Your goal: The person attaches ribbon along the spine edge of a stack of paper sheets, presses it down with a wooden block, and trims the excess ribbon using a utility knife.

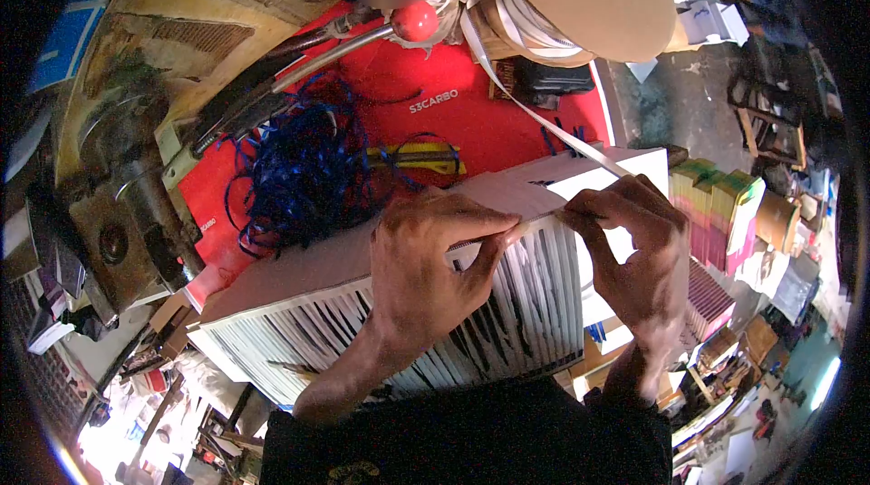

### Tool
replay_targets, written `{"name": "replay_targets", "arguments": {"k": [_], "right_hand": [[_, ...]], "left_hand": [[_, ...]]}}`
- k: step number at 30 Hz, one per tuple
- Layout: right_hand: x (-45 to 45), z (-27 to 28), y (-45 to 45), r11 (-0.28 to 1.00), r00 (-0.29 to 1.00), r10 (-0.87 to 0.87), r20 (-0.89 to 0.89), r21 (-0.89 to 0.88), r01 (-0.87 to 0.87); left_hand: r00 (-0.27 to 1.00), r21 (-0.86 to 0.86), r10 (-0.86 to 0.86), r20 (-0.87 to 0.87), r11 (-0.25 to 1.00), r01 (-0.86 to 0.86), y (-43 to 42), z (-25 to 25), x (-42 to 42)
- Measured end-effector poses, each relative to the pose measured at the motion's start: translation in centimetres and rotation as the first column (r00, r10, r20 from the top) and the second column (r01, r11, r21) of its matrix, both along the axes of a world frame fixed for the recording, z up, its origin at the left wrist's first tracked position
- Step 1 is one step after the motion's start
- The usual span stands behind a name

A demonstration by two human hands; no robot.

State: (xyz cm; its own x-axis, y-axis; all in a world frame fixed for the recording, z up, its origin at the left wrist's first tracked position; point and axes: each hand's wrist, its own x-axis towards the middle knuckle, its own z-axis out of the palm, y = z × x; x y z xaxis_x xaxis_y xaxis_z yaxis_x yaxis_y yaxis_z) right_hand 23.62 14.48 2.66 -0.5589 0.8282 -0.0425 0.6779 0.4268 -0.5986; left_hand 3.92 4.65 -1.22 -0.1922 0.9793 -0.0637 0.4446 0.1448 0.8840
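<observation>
A narrow white ribbon (544,125) comes down from a large cardboard spool (589,4) to my right hand (639,249), whose thumb and forefinger are pinched together on it. My left hand (435,254) is closed in a pinch just left of it. A short thin stretch of what looks like the same ribbon spans the small gap between the two sets of fingertips. Both hands are over the top front edge of a long row of upright book blocks (535,304), white with dark gaps between them. The fingers hide the ribbon's end.
A tangle of dark blue ribbon (304,168) lies on a red sheet (390,77) behind the row, beside a yellow tool (417,157). A metal lever with a red ball knob (415,21) reaches in from the left. Stacked coloured pads (716,204) stand at right.
</observation>
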Motion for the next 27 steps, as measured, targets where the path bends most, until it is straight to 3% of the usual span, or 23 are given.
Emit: {"name": "replay_targets", "arguments": {"k": [12, 21, 24, 27], "right_hand": [[1.4, 0.2, 1.5, 0.998, 0.998, 0.064, 0.014, 0.010, -0.064], [1.1, -0.1, 1.5, 0.998, 0.997, 0.059, 0.058, -0.005, -0.059], [1.4, -0.3, 1.3, 1.000, 0.999, -0.013, 0.034, -0.008, 0.013], [2.2, 0.2, 1.6, 0.997, 0.998, -0.002, 0.065, 0.074, -0.003]], "left_hand": [[0.994, 0.085, -0.017, -0.112, 0.996, 0.027, 0.8, -0.1, 1.8], [0.998, 0.028, -0.033, -0.056, 0.999, 0.035, 1.4, 0.0, 1.6], [1.000, 0.017, -0.006, -0.007, 1.000, 0.006, 1.8, -0.3, 2.4], [1.000, 0.050, -0.002, 0.014, 0.999, 0.001, 2.0, -0.4, 2.8]]}}
